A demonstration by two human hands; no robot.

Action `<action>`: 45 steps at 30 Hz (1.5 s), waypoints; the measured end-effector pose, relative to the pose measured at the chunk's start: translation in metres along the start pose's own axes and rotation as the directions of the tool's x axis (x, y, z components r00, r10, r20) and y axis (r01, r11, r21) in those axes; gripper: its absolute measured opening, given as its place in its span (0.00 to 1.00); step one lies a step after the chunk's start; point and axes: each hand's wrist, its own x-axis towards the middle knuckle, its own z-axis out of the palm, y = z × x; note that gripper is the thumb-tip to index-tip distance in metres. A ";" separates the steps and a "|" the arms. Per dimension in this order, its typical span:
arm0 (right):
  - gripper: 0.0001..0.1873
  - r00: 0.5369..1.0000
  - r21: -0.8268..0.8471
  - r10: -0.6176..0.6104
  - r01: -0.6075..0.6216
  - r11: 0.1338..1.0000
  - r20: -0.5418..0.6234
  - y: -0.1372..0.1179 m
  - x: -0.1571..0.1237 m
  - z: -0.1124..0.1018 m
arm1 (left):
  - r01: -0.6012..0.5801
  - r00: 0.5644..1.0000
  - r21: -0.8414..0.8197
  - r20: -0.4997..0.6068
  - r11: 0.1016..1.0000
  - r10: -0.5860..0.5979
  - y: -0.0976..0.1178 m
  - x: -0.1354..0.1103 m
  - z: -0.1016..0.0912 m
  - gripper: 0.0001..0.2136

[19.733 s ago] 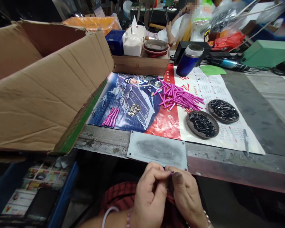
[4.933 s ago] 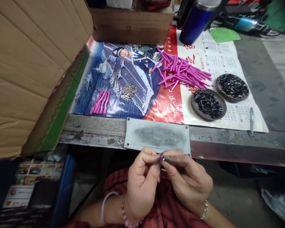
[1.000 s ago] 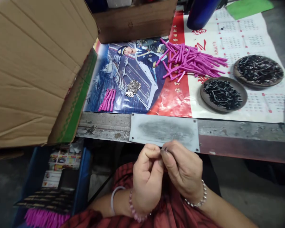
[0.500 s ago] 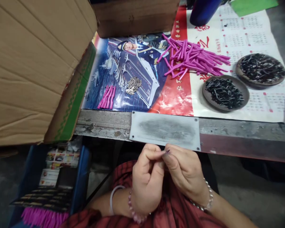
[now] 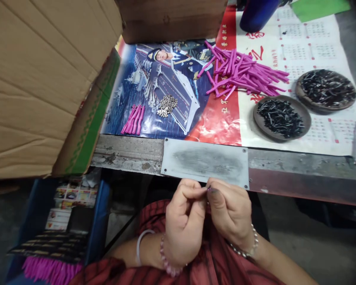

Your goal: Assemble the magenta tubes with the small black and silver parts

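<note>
Purple piece (image 5: 208,189): pinched between the fingertips of both hands, in front of my lap, just below the grey metal plate (image 5: 204,162) on the bench (image 5: 127,152) edge.
Left hand (image 5: 184,227): curled narrow, thumb and forefinger closed on the piece.
Right hand (image 5: 230,211): closed likewise, fingertips touching those of the left.
Change, last second: both hands have kept their place and their pinch; only the camera has shifted slightly.
Change, last five seconds: a pale tip then showed at the end of the piece; now only a dark purple speck shows.
Meaning for the work: in my judgement, the fitting at the fingertips is still in progress; no finished piece has been put down.
Bench stock: loose pink tubes (image 5: 243,75), small pink bundle (image 5: 133,119), silver bits (image 5: 167,106) and two dishes of black parts (image 5: 280,118) lie as before.
Hidden: most of the piece is covered by my fingers; its length and any part in my palms cannot be told.
Cut off: cardboard box (image 5: 41,79) and blue cup (image 5: 256,14) run out of frame.
</note>
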 end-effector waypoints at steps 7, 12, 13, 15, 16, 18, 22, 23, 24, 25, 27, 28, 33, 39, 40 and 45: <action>0.20 0.998 0.006 0.048 -0.049 0.999 0.033 -0.004 -0.001 -0.001 | -0.016 1.000 0.011 0.021 1.000 0.015 0.000 0.000 -0.003 0.08; 0.13 0.991 -0.169 -0.090 0.072 0.983 -0.102 -0.006 -0.001 0.003 | 0.047 0.998 0.021 0.028 0.999 -0.048 -0.002 -0.003 -0.002 0.06; 0.16 0.993 -0.149 -0.060 0.045 0.988 -0.098 -0.006 -0.001 0.003 | 0.052 0.998 0.020 0.031 0.998 -0.053 -0.002 -0.004 -0.002 0.07; 0.23 0.994 0.000 0.110 -0.110 0.994 -0.014 -0.005 0.000 0.001 | 0.064 0.997 0.001 0.034 0.998 -0.064 -0.002 -0.005 -0.001 0.07; 0.27 0.973 0.106 0.220 -0.227 0.968 0.069 -0.005 0.000 0.000 | 0.067 0.997 -0.018 0.031 0.998 -0.066 -0.002 -0.004 -0.001 0.08; 0.32 0.911 0.242 0.345 -0.395 0.886 0.224 -0.003 -0.001 -0.002 | 0.064 0.998 -0.054 0.026 0.997 -0.062 -0.001 -0.003 -0.001 0.09; 0.31 0.967 0.197 0.189 -0.221 0.955 0.168 -0.001 -0.004 -0.005 | 0.006 0.999 0.010 0.039 1.000 -0.006 0.000 -0.001 -0.004 0.10; 0.28 0.980 0.166 0.136 -0.160 0.973 0.147 -0.001 -0.004 -0.005 | -0.007 0.999 0.032 0.045 0.999 0.006 0.000 -0.001 -0.005 0.09; 0.25 0.985 0.143 0.099 -0.120 0.982 0.143 -0.002 -0.004 -0.006 | -0.018 0.999 0.045 0.049 0.999 0.016 0.001 -0.001 -0.005 0.09; 0.21 0.986 0.126 0.077 -0.096 0.987 0.150 -0.002 -0.005 -0.007 | -0.026 0.998 0.047 0.050 0.999 0.024 0.001 -0.001 -0.005 0.09; 0.12 0.987 0.116 0.049 -0.067 0.991 0.151 -0.002 -0.005 -0.009 | -0.032 0.999 0.040 0.042 0.999 0.030 0.001 -0.001 -0.005 0.09; 0.06 0.989 0.141 0.054 -0.074 0.987 0.138 -0.001 -0.006 -0.010 | -0.030 0.999 0.036 0.032 0.999 0.029 0.001 -0.001 -0.004 0.09; 0.16 0.984 0.173 0.104 -0.129 0.977 0.144 -0.001 -0.009 -0.014 | 0.002 1.000 0.025 -0.021 1.000 -0.001 0.002 0.002 0.000 0.08; 0.04 0.998 -0.061 -0.067 0.066 0.996 -0.009 -0.002 -0.009 -0.010 | -0.051 0.999 0.038 0.006 0.998 0.051 0.002 0.003 -0.001 0.09; 0.08 0.997 -0.053 -0.069 0.067 0.996 -0.039 -0.002 -0.009 -0.009 | -0.052 0.999 0.035 0.007 0.998 0.052 0.002 0.003 -0.002 0.09; 0.06 0.992 -0.258 -0.113 0.095 0.961 -0.055 -0.003 -0.010 -0.004 | -0.061 0.998 0.037 0.002 0.997 0.061 0.001 0.003 -0.002 0.08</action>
